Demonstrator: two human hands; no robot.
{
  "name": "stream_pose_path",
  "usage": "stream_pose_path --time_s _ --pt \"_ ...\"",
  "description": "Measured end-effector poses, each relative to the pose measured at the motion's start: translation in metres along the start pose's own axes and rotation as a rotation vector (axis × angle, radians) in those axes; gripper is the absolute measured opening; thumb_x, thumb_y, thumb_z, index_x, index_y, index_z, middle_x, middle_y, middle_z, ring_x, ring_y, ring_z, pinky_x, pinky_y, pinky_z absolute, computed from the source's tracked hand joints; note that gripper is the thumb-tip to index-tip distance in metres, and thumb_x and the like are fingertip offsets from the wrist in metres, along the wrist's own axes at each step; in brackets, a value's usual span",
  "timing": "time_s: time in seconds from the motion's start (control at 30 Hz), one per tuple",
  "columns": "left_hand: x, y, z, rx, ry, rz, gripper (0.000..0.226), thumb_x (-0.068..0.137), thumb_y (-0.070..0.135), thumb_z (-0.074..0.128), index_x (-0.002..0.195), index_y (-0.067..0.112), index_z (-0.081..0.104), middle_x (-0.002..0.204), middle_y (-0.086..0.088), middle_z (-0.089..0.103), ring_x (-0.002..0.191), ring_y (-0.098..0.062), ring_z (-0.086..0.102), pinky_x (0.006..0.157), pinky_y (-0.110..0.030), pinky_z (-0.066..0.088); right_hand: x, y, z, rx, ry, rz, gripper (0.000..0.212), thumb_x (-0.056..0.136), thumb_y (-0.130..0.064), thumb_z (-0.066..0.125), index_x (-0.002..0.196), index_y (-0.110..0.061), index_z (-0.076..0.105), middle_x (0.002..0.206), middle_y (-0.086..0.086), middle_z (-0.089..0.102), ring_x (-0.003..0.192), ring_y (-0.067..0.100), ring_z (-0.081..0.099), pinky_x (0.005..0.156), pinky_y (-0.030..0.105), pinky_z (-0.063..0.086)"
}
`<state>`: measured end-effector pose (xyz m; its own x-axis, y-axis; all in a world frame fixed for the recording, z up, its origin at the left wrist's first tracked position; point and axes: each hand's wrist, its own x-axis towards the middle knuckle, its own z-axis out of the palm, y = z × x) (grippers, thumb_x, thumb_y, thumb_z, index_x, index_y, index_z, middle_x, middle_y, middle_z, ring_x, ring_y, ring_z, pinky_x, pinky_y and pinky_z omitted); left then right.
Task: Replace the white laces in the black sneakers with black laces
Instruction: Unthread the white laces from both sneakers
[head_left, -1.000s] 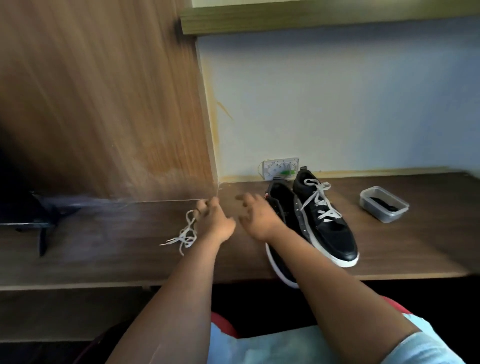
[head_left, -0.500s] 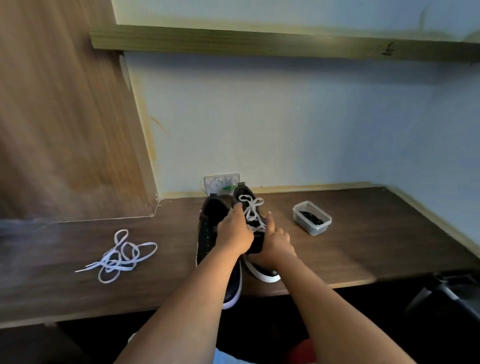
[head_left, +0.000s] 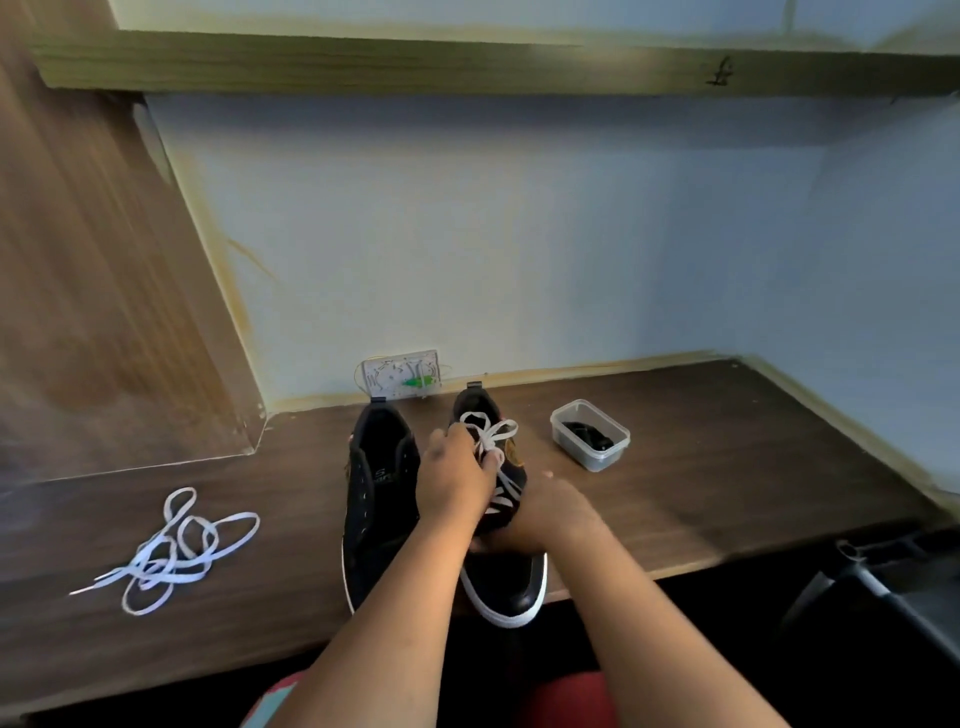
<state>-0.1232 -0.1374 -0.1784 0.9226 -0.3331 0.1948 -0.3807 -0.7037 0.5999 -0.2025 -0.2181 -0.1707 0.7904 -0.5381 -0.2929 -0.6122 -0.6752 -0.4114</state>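
Head: left hand (head_left: 453, 480) pinches white lace (head_left: 488, 441); right hand (head_left: 550, 512) grips sneaker (head_left: 506, 582).

Unlaced black sneaker (head_left: 382, 499) beside white-laced one (head_left: 506, 582); loose white lace (head_left: 171, 551) left.

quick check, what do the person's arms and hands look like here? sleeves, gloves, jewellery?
Both forearms are bare from the bottom edge of the frame up to the wrists; no sleeve shows on either. The left hand and right hand wear no gloves. No watch, ring or bracelet is visible, though the picture is soft and parts of the fingers are hidden.
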Motion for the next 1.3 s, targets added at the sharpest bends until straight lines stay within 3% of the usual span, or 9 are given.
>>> stream_pose_path --time_s 0.07,0.13,0.43,0.67,0.97,1.03,1.13,1.2,1.3 --pt "-0.003 -0.009 0.000 -0.049 -0.001 0.042 0.018 0.093 0.030 0.059 0.099 0.013 0.056 0.103 -0.004 0.049 0.092 -0.023 0.055 0.071 -0.027 0.040 0.006 0.008 -0.009 0.167 0.076 -0.076 0.053 0.068 -0.062 0.073 0.098 -0.019 0.061 0.094 -0.002 0.064 0.091 0.016 0.061 0.078 0.028 0.051" --pt "-0.004 -0.021 -0.001 -0.062 -0.018 0.089 0.010 0.095 0.023 0.055 0.094 0.013 0.057 0.101 -0.003 0.051 0.088 -0.022 0.055 0.069 -0.025 0.036 0.015 0.009 -0.014 0.309 0.163 -0.097 0.037 0.084 -0.052 0.065 0.098 -0.018 0.061 0.096 -0.001 0.065 0.090 0.016 0.059 0.077 0.028 0.047" --pt "0.023 -0.032 -0.032 -0.433 -0.486 -0.157 0.024 0.100 0.027 0.048 0.082 0.014 0.057 0.085 -0.007 0.057 0.080 -0.022 0.052 0.077 -0.036 0.045 0.023 -0.016 0.016 0.268 0.412 -0.178 0.032 0.093 -0.042 0.057 0.095 -0.011 0.063 0.090 0.006 0.068 0.086 0.024 0.064 0.073 0.033 0.050" --pt "0.015 -0.031 -0.061 -0.565 -0.487 -0.128 0.024 0.102 0.022 0.046 0.090 0.007 0.059 0.097 -0.005 0.059 0.101 -0.022 0.059 0.100 -0.039 0.046 0.029 -0.017 0.015 0.153 0.363 -0.151 0.015 0.095 -0.025 0.049 0.085 -0.014 0.048 0.091 0.015 0.064 0.086 0.034 0.061 0.066 0.032 0.041" --pt "0.003 -0.017 -0.114 -1.771 -0.385 -0.250 0.027 0.101 0.022 0.038 0.077 0.018 0.050 0.086 -0.002 0.068 0.103 -0.024 0.066 0.095 -0.039 0.043 0.023 -0.018 0.009 0.209 0.309 -0.125 0.011 0.094 -0.018 0.047 0.087 -0.009 0.048 0.081 0.010 0.056 0.074 0.027 0.053 0.064 0.030 0.039" --pt "0.004 -0.019 -0.121 -2.097 -0.314 -0.268 0.033 0.103 0.018 0.036 0.073 0.012 0.048 0.063 -0.002 0.056 0.064 -0.016 0.063 0.073 -0.031 0.054 0.020 -0.013 0.008 0.299 0.304 -0.115 0.012 0.094 -0.019 0.049 0.086 -0.009 0.048 0.078 0.008 0.055 0.072 0.024 0.052 0.060 0.028 0.037" --pt "0.013 -0.030 -0.148 -2.445 -0.224 -0.215 0.043 0.105 0.016 0.029 0.069 0.005 0.051 0.054 0.000 0.040 0.035 -0.009 0.037 0.031 -0.018 0.033 0.019 -0.004 0.010 0.405 0.311 -0.076 0.014 0.093 -0.019 0.050 0.082 -0.012 0.046 0.072 0.000 0.050 0.068 0.018 0.049 0.055 0.028 0.034" --pt "0.015 -0.032 -0.160 -2.118 -0.076 -0.161 0.040 0.104 0.017 0.032 0.068 0.014 0.049 0.051 0.006 0.035 0.034 -0.005 0.027 0.030 -0.017 0.023 0.019 -0.001 0.012 0.444 0.312 -0.071 0.015 0.093 -0.020 0.050 0.081 -0.014 0.047 0.072 -0.001 0.050 0.067 0.016 0.049 0.053 0.025 0.034" --pt "0.006 -0.031 -0.143 -0.886 -0.075 -0.175 0.034 0.099 0.025 0.047 0.066 0.018 0.051 0.053 0.003 0.047 0.042 -0.011 0.036 0.043 -0.022 0.029 0.023 -0.002 0.012 0.548 0.274 -0.019 0.019 0.093 -0.027 0.049 0.082 -0.012 0.055 0.077 0.003 0.057 0.075 0.019 0.053 0.063 0.029 0.038"
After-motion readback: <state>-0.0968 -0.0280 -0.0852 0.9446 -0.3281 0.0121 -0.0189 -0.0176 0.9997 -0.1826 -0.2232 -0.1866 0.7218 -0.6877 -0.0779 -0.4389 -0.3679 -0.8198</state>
